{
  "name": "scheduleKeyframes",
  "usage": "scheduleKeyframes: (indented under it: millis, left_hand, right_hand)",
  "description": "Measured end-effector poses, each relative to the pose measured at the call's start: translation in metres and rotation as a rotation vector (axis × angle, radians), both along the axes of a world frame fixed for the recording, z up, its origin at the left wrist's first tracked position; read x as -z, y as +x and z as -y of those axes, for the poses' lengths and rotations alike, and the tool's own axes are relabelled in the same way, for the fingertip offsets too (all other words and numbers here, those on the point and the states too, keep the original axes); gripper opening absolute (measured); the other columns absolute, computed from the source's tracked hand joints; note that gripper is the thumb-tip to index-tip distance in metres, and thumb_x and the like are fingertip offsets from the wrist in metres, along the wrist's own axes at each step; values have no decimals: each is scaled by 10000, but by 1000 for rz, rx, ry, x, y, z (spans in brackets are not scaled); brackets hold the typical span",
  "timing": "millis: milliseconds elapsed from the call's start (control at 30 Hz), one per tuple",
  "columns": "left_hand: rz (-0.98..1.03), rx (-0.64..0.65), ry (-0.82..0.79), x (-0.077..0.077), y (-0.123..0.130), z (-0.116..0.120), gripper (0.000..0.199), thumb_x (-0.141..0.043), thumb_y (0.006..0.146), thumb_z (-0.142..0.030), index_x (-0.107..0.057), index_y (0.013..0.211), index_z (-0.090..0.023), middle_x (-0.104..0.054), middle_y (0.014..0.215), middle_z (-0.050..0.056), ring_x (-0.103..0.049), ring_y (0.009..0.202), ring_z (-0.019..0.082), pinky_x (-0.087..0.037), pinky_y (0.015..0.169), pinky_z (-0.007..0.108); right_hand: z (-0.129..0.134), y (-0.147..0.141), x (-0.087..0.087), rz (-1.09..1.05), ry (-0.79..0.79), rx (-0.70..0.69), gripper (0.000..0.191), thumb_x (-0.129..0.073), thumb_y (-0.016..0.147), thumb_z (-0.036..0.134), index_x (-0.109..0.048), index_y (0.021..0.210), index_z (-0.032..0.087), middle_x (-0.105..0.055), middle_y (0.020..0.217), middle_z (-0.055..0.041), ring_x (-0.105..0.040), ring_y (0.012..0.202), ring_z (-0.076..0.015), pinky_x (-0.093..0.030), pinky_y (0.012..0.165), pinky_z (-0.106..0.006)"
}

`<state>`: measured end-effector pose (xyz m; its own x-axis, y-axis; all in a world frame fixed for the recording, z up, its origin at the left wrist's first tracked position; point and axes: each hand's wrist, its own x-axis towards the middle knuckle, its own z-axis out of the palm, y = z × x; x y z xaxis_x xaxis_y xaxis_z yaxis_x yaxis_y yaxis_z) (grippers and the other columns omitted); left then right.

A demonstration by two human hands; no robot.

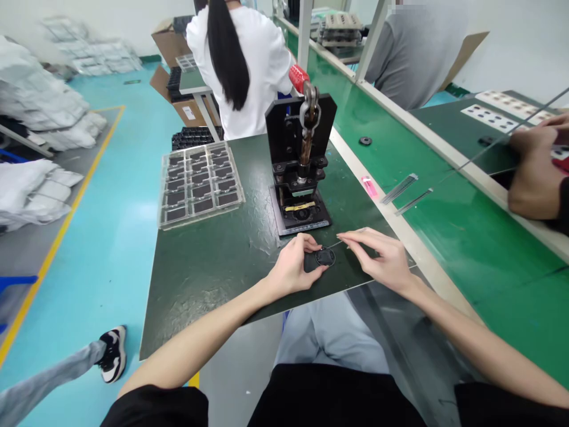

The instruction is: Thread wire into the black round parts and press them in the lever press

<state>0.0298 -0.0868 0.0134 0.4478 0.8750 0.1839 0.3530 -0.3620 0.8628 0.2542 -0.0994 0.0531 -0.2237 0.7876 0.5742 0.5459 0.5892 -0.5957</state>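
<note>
My left hand (296, 264) is closed around the edges of a round black part (326, 257), holding it just above or on the dark green table (208, 267); which of the two I cannot tell. In a fingertip pinch, my right hand (377, 255) has a thin grey strip (334, 244), whose far end reaches the upper edge of the black part. Beyond my hands stands a black hand press (302, 160) with a red handle (298, 77). A yellow strip (300, 206) lies across its base.
A clear tray (200, 184) with dark rectangular pieces lies left of the press. On the green conveyor belt (427, 237) are bundles of thin strips (400, 188) and a black ring (365, 141). A person in white (249, 65) sits ahead; another person's hands (537, 160) are at right.
</note>
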Motion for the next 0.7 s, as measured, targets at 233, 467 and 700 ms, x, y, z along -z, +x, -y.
scheduleKeyframes:
  millis: [233,467,700]
  left_hand:
    - [-2,6,6,0,1,0,460,-793,782,-275,-437,1071,-239,-742,1091,90,-741,1009,244,-613,921,431]
    - [-9,2,17,-1,1,-1,458,-796,779,-274,-439,1065,-239,-728,1069,82,-738,1006,245,-615,913,418]
    - [-21,-13,62,1,1,-1,455,-799,775,-285,-449,1064,-243,-696,1027,56,-727,990,242,-610,886,408]
  right_hand:
    - [-1,-3,8,42,61,-21,268,-600,981,121,-801,1100,252,-811,933,-51,-747,767,-199,-641,740,-356]
    - [2,-9,8,12,6,-46,456,-599,1003,150,-588,1451,236,-809,1004,-56,-776,871,-195,-643,871,-351]
    - [-3,-19,24,-35,-91,-102,99,-653,990,197,-730,933,224,-795,959,-50,-763,877,-202,-626,801,-328]
